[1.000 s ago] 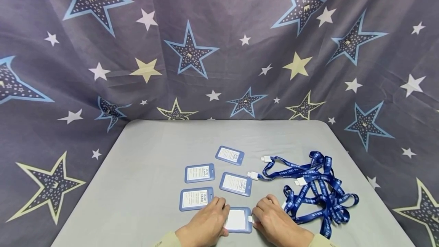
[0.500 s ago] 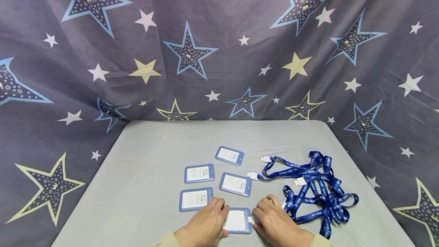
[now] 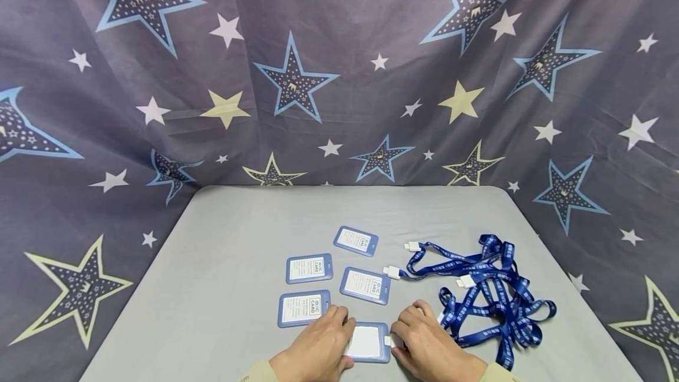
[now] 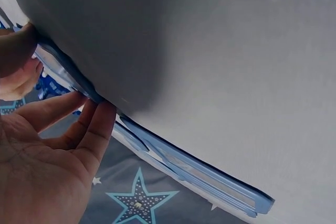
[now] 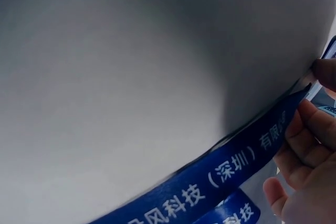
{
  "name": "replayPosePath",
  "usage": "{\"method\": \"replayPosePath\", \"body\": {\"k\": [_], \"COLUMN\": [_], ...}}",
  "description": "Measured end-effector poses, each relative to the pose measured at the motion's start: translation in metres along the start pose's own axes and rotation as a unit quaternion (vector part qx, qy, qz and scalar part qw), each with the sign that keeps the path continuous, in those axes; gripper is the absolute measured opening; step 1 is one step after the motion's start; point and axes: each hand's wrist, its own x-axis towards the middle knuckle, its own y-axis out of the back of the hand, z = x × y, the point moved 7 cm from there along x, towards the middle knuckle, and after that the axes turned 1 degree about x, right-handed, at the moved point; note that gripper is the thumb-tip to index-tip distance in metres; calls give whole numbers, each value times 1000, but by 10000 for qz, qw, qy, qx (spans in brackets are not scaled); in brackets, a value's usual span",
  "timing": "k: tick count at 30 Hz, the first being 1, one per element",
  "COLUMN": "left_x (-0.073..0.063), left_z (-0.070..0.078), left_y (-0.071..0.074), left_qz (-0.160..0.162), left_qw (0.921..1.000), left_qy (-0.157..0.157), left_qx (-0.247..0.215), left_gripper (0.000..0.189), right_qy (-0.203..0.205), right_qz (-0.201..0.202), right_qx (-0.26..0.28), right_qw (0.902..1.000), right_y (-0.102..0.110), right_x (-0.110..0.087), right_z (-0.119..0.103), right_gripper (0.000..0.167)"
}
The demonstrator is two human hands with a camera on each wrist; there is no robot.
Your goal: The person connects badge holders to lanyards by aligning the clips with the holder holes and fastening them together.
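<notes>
A blue-framed ID card holder [image 3: 366, 342] with a blank white face lies at the table's near edge in the head view. My left hand [image 3: 320, 343] grips its left end; the left wrist view shows thumb and fingers on opposite edges of this holder [image 4: 68, 72]. At the holder's right end, my right hand [image 3: 427, 341] pinches the white clip [image 3: 388, 341] of a blue lanyard, right at the slot. Whether the clip passes through the slot cannot be made out. In the right wrist view the printed lanyard strap [image 5: 210, 182] trails from those fingers.
Several more card holders, such as this one [image 3: 309, 268] and another [image 3: 303, 308] beside my left hand, lie on the grey table [image 3: 223, 234]. Right of them sits a tangle of blue lanyards [image 3: 498, 305] with white clips. A star-patterned curtain [image 3: 339, 105] surrounds the table.
</notes>
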Motion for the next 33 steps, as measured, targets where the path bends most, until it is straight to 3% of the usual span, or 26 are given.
{"method": "replayPosePath", "body": {"k": [23,33], "left_x": [-2,-2], "left_z": [-1,0], "left_y": [2,7], "left_qz": [90,438], "left_qw": [9999,9988], "left_qy": [-89,-178], "left_qx": [85,128], "left_gripper": [67,67], "right_qy": [-45,-261], "right_qz": [164,167], "right_qx": [-47,41], "right_qw": [9998,9995], "right_y": [2,6], "right_x": [-1,-3], "right_z": [-1,2], "right_gripper": [20,21]}}
